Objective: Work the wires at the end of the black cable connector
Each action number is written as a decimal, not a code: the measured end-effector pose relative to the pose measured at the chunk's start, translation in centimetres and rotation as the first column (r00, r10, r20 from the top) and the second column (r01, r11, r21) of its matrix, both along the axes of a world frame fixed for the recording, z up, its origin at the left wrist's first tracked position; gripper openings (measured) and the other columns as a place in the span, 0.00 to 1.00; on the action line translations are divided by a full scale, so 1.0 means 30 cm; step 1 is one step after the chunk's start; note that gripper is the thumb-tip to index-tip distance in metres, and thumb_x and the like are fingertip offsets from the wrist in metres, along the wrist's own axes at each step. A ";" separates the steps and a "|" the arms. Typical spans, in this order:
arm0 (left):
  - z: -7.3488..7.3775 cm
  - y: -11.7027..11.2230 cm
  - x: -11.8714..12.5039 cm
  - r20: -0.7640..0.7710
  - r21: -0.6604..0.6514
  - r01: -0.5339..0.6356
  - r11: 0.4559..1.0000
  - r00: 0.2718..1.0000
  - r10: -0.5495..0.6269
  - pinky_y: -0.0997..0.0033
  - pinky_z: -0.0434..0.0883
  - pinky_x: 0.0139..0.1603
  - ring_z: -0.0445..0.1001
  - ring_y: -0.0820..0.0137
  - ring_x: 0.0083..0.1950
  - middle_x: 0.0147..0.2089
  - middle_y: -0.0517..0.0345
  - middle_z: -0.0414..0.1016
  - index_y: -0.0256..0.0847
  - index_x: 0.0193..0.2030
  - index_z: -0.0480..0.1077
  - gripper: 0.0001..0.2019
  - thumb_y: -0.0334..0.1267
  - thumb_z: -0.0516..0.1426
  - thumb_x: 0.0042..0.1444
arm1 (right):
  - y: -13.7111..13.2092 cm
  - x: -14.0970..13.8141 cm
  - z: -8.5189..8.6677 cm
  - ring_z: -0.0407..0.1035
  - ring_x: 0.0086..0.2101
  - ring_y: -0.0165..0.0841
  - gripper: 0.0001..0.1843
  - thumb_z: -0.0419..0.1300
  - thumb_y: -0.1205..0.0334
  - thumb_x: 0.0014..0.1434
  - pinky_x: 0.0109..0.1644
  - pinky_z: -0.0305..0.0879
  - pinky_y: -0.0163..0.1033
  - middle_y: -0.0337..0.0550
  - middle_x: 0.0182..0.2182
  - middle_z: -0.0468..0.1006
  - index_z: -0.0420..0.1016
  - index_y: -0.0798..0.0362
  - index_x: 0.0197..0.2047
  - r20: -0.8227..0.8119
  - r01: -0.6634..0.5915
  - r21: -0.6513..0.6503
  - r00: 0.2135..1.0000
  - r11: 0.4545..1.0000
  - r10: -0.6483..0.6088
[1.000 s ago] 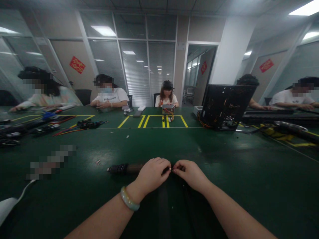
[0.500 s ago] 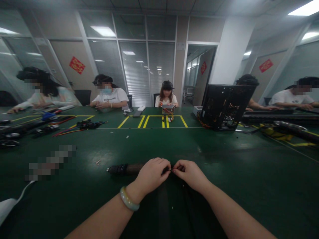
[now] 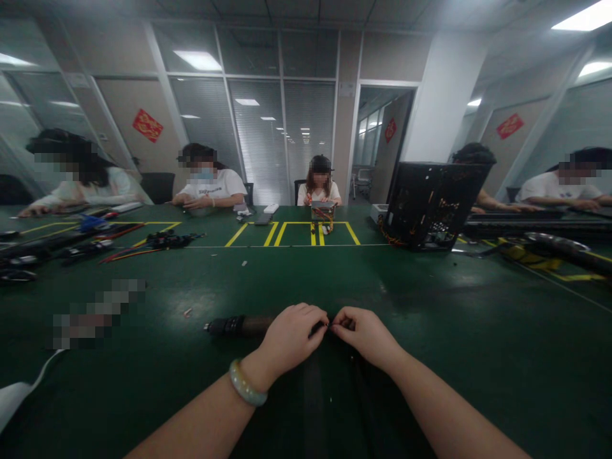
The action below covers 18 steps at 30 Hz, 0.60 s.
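Note:
My left hand (image 3: 295, 335), with a pale green bangle (image 3: 247, 384) on its wrist, is closed round a small dark piece (image 3: 316, 327) whose kind I cannot make out. Right against it, my right hand (image 3: 366, 331) is closed in a pinch. What lies between its fingertips is too small and hidden to name. Behind my left hand a dark cylindrical tool (image 3: 232, 326) with a black collar and a metal tip pointing left lies on the green table (image 3: 239, 414); my hand covers its right part.
A black computer case (image 3: 433, 204) stands at the back right. Dark cables with coloured wires (image 3: 165, 240) lie at the back left, and a blurred-out object with a white cord (image 3: 45, 366) at the left. A small scrap (image 3: 187, 312) sits near the tool. Several people work around the table.
Both hands stay in almost the same place, fingertips together. A small glint between them in the earlier frame is now mostly hidden.

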<state>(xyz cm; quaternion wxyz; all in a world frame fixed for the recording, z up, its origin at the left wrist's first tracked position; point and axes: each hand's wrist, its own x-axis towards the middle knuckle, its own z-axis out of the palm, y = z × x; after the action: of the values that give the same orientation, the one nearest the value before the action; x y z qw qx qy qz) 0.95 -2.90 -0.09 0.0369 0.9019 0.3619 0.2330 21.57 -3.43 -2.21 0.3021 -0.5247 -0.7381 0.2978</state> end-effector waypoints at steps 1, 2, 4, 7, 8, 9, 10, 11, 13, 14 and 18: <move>-0.002 0.001 0.000 0.002 0.000 -0.001 1.000 1.000 0.001 0.63 0.67 0.48 0.71 0.65 0.45 0.43 0.58 0.74 0.43 0.44 0.70 0.06 0.34 0.56 0.60 | 0.001 0.000 -0.002 0.70 0.30 0.31 0.05 0.61 0.61 0.58 0.32 0.61 0.32 0.37 0.29 0.78 0.78 0.52 0.35 -0.005 0.001 0.002 1.000 1.000 -0.001; -0.003 0.001 -0.001 0.004 0.000 -0.004 1.000 1.000 0.004 0.62 0.67 0.48 0.71 0.65 0.45 0.43 0.58 0.74 0.43 0.44 0.70 0.06 0.34 0.56 0.60 | 0.001 0.000 -0.003 0.70 0.30 0.31 0.05 0.61 0.61 0.58 0.32 0.61 0.32 0.37 0.29 0.78 0.77 0.52 0.35 -0.011 0.000 0.001 1.000 1.000 0.000; -0.005 0.001 -0.001 0.006 -0.003 -0.006 1.000 1.000 0.006 0.62 0.67 0.49 0.71 0.65 0.46 0.44 0.58 0.75 0.43 0.44 0.70 0.06 0.34 0.56 0.60 | 0.000 0.000 -0.004 0.70 0.30 0.31 0.05 0.61 0.61 0.58 0.32 0.61 0.32 0.37 0.29 0.78 0.77 0.51 0.35 -0.022 -0.005 -0.003 1.000 1.000 0.004; -0.005 -0.001 -0.002 0.001 -0.007 -0.009 1.000 1.000 0.009 0.62 0.68 0.49 0.71 0.65 0.46 0.44 0.58 0.75 0.43 0.44 0.70 0.06 0.33 0.56 0.60 | -0.003 0.000 0.000 0.70 0.30 0.31 0.05 0.61 0.60 0.58 0.32 0.61 0.32 0.37 0.30 0.78 0.77 0.51 0.35 -0.025 -0.007 -0.009 1.000 1.000 0.007; -0.004 -0.001 -0.003 0.000 -0.006 -0.010 1.000 1.000 0.010 0.62 0.68 0.49 0.71 0.65 0.46 0.44 0.58 0.75 0.43 0.44 0.70 0.06 0.33 0.56 0.60 | -0.004 0.000 0.001 0.70 0.30 0.31 0.05 0.61 0.60 0.58 0.32 0.61 0.32 0.37 0.30 0.78 0.78 0.51 0.35 -0.024 -0.007 -0.010 1.000 1.000 0.006; -0.003 -0.002 -0.003 -0.001 -0.004 -0.009 1.000 1.000 0.009 0.62 0.68 0.49 0.71 0.65 0.46 0.44 0.58 0.75 0.43 0.44 0.70 0.06 0.33 0.55 0.61 | -0.005 0.000 0.003 0.70 0.30 0.31 0.05 0.61 0.60 0.58 0.32 0.61 0.32 0.37 0.30 0.78 0.78 0.51 0.36 -0.023 -0.007 -0.008 1.000 1.000 0.007; -0.002 -0.002 -0.003 0.000 -0.002 -0.008 1.000 1.000 0.008 0.62 0.68 0.50 0.71 0.65 0.46 0.44 0.57 0.75 0.43 0.45 0.70 0.06 0.34 0.55 0.61 | -0.005 0.000 0.004 0.70 0.30 0.31 0.05 0.61 0.60 0.58 0.32 0.61 0.32 0.37 0.30 0.78 0.78 0.51 0.36 -0.022 -0.006 -0.006 1.000 1.000 0.006; -0.001 -0.003 -0.003 0.002 0.000 -0.006 1.000 1.000 0.006 0.62 0.68 0.50 0.71 0.65 0.46 0.44 0.57 0.75 0.43 0.45 0.70 0.06 0.34 0.55 0.61 | -0.006 0.000 0.005 0.70 0.30 0.31 0.05 0.61 0.60 0.58 0.32 0.61 0.32 0.37 0.30 0.78 0.78 0.51 0.35 -0.021 -0.005 -0.003 1.000 1.000 0.005; 0.000 -0.003 -0.003 0.004 -0.002 -0.003 1.000 1.000 0.003 0.62 0.68 0.49 0.71 0.65 0.46 0.44 0.57 0.75 0.43 0.44 0.70 0.06 0.34 0.55 0.61 | -0.007 -0.001 0.008 0.70 0.30 0.31 0.05 0.61 0.60 0.58 0.32 0.61 0.33 0.37 0.30 0.78 0.78 0.51 0.35 -0.020 -0.006 -0.004 1.000 1.000 0.006; 0.000 -0.002 -0.003 0.002 -0.003 -0.003 1.000 1.000 0.003 0.62 0.68 0.49 0.71 0.65 0.46 0.44 0.57 0.75 0.43 0.44 0.70 0.06 0.34 0.56 0.60 | -0.007 -0.001 0.009 0.71 0.30 0.31 0.05 0.61 0.60 0.58 0.32 0.61 0.33 0.37 0.30 0.78 0.78 0.51 0.35 -0.019 -0.009 -0.006 1.000 1.000 0.008; -0.005 0.003 -0.003 -0.012 -0.003 -0.002 1.000 1.000 0.002 0.63 0.67 0.49 0.71 0.65 0.46 0.43 0.58 0.75 0.44 0.43 0.70 0.07 0.35 0.59 0.57 | -0.008 -0.005 0.015 0.71 0.30 0.32 0.05 0.62 0.60 0.58 0.32 0.60 0.33 0.37 0.30 0.79 0.79 0.51 0.35 -0.019 -0.018 -0.019 1.000 1.000 0.018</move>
<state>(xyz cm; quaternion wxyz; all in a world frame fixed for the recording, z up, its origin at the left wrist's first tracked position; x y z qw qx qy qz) 0.87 -2.81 -0.24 0.0357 0.9029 0.3633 0.2270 21.43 -3.67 -1.76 0.3015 -0.5180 -0.7369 0.3125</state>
